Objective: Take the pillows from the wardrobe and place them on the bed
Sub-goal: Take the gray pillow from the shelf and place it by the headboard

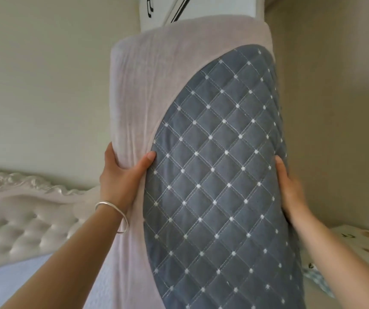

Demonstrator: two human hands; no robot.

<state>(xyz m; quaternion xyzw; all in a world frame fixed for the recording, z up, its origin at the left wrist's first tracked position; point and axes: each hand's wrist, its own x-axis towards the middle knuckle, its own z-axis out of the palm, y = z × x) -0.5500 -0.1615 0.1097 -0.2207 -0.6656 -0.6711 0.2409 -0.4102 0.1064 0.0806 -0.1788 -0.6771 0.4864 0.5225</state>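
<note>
Showing at the far left, the tufted, carved headboard [12, 217] of the bed [23, 284], with pale bedding below it at the lower left corner. Gripping the pillow [212, 175] on its left edge, the left hand [121, 172], a silver bangle [114, 214] circling the wrist, thumb pressing onto the grey quilted front and fingers wrapping behind the pale pink fabric. Standing upright on end in mid-air at the centre, held well above the bed, the long pillow itself, grey diamond stitching with white dots facing the camera. Pressing flat against the pillow's right edge, the right hand [290, 186], fingers apparently curling behind, though blurred. Hanging on the wall behind the pillow's top, what looks like an air conditioner [201, 7]. Lying at the lower right edge, a floral-printed cloth [366, 248].
</note>
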